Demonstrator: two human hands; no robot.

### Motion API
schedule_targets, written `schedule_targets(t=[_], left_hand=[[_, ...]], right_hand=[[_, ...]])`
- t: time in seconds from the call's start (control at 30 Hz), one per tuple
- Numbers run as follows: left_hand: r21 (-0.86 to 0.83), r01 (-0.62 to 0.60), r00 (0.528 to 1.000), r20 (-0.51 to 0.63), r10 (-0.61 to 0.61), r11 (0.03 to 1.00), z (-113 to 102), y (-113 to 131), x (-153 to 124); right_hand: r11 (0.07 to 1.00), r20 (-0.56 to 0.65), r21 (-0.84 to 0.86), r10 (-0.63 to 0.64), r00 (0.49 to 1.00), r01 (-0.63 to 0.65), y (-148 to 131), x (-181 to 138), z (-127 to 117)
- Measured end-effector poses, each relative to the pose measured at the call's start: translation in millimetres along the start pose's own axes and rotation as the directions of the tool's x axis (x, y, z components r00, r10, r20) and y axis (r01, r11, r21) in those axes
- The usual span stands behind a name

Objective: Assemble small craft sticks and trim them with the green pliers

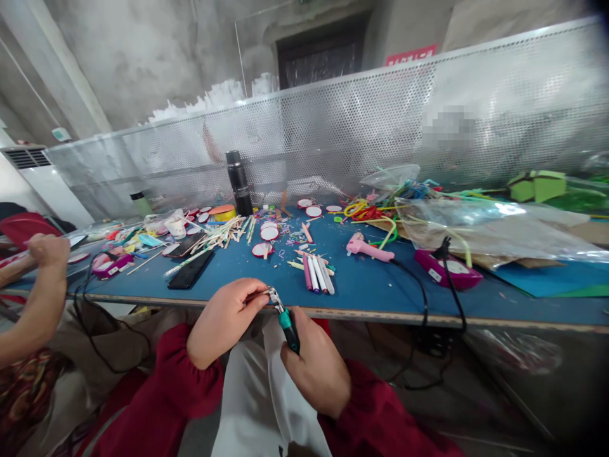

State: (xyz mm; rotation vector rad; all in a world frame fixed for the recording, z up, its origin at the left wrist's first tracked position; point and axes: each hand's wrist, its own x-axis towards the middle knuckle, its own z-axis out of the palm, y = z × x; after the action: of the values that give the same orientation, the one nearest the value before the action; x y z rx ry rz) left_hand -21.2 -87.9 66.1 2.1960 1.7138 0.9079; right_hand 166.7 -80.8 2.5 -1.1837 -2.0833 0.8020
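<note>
My right hand (pixel 316 368) is wrapped round the green and black handles of small pliers (pixel 283 316), held in front of the blue table's near edge (pixel 380 312). The metal jaws point up and left. My left hand (pixel 223 327) pinches a small thin piece at those jaws; what it is I cannot make out. Both arms wear red sleeves and rest over my lap. Just beyond my hands a row of markers (pixel 318 274) lies on the table.
A pink glue gun (pixel 368 249) with a black cord, a black phone (pixel 190 270), wooden sticks (pixel 219 236), a black flask (pixel 238 183), pipe cleaners (pixel 375 211) and plastic bags (pixel 476 228) crowd the table. Another person's arm (pixel 40 285) is at the left. A perforated metal screen (pixel 380 127) backs the table.
</note>
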Motion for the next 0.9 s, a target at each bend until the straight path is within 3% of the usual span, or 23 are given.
schedule_targets(t=[0.27, 0.47, 0.67, 0.9], left_hand=[[0.057, -0.054, 0.978, -0.199, 0.065, 0.997, 9.1, 2.8, -1.7], [0.133, -0.107, 0.96, -0.243, 0.137, 0.985, 11.7, 1.6, -4.0], [0.126, -0.091, 0.949, -0.291, 0.125, 0.988, 19.3, -1.1, -8.7], [0.117, -0.097, 0.957, -0.26, 0.125, 0.988, 20.6, -0.8, -11.5]], right_hand=[[1.0, -0.015, -0.016, -0.026, 1.0, 0.026, 2.8, 2.7, 1.6], [0.999, -0.038, -0.004, -0.049, 0.998, 0.048, 1.5, -0.3, 0.0], [0.998, -0.055, -0.024, -0.056, 0.997, 0.055, -0.7, -3.0, -1.5], [0.997, -0.055, -0.057, -0.051, 0.997, 0.048, 1.1, -5.4, 0.9]])
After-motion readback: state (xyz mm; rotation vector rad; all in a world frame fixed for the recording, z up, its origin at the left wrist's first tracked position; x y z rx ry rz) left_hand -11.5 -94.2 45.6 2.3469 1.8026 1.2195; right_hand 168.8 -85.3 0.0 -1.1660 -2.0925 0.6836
